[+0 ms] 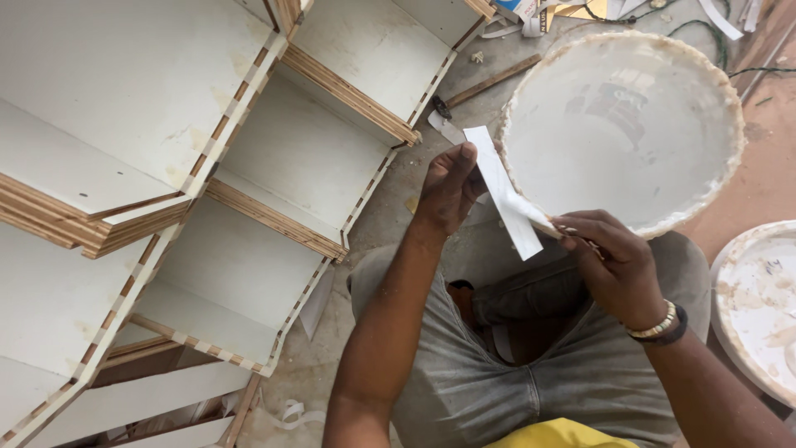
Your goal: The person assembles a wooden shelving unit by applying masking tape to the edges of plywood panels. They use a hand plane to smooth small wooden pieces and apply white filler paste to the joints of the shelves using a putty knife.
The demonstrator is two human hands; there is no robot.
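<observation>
1. The left hand (448, 189) sits just above the middle of the view, its fingers pinched shut on the upper end of a white strip (504, 192), thumb tip at the strip's top edge.
2. The strip runs slantwise from about 11 o'clock down to 5 o'clock between the two hands, its lower end hanging free below them.
3. The right hand (611, 264), at 4 o'clock from the left one, is curled closed around a small stick-like tool (543, 224) whose tip lies on the strip; what kind of tool it is cannot be told.
4. A banded bracelet (657, 325) circles the right wrist.
5. A big round white basin (622, 124), its rim crusted, fills the 1 o'clock quarter, just behind the strip.
6. A second white round dish (759, 299) shows at 3 o'clock, cut by the frame edge.
7. A white-faced plywood shelf unit (249, 166) with striped edges lies across the 9 to 11 o'clock side.
8. A hammer (473, 90) lies on the floor at 12 o'clock, between shelf and basin.
9. The person's knees in grey trousers (497, 365) fill 6 o'clock.
</observation>
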